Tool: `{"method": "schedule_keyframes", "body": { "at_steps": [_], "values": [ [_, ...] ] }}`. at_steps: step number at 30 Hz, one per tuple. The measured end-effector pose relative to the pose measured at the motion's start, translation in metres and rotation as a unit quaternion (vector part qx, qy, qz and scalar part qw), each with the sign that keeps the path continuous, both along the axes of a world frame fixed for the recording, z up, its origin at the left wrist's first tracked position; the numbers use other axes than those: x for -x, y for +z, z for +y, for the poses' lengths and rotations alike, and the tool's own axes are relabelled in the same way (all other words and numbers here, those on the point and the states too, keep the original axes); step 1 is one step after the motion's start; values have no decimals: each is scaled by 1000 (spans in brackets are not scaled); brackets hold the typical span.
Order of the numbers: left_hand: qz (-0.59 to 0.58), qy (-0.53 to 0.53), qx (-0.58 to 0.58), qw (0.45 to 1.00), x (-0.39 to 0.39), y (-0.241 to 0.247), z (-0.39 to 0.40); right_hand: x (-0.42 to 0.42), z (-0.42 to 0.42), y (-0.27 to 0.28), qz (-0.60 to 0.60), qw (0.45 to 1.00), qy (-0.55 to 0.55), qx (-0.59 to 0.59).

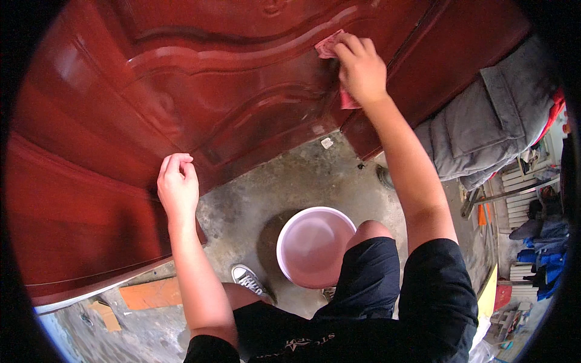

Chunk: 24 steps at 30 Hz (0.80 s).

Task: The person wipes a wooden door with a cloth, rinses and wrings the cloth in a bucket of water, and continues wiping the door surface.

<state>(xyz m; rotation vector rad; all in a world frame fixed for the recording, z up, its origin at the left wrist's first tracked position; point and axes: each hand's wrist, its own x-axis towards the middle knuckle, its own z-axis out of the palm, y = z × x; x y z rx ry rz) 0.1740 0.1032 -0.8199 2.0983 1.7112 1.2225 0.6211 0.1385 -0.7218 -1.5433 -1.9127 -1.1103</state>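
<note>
A pink cloth (328,46) is gripped in my right hand (363,68) and pressed against the upper right of a glossy red-brown panelled wooden door (254,59). Part of the cloth hangs below my palm. My left hand (178,183) is raised near the door's lower left part, its fingers curled loosely together with nothing visible in them; whether it touches the wood I cannot tell. Between my legs, a round pinkish-white plastic basin (316,247) stands on the concrete floor. It seems to hold water.
Grey padded fabric (481,122) hangs at the right, close to my right forearm. A small white piece (327,143) lies on the floor by the door's bottom edge. An orange board (152,294) and cardboard (107,316) lie at lower left. Blue clothing (551,254) is piled far right.
</note>
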Motion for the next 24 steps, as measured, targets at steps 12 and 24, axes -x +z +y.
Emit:
{"method": "schedule_keyframes", "body": {
  "at_steps": [12,24],
  "values": [
    [-8,13,-6,1000,20,1,-3,-25,8,18,55,997,-23,-51],
    [-12,25,13,1000,31,0,-5,-60,15,33,90,993,-18,-69]
  ]
}}
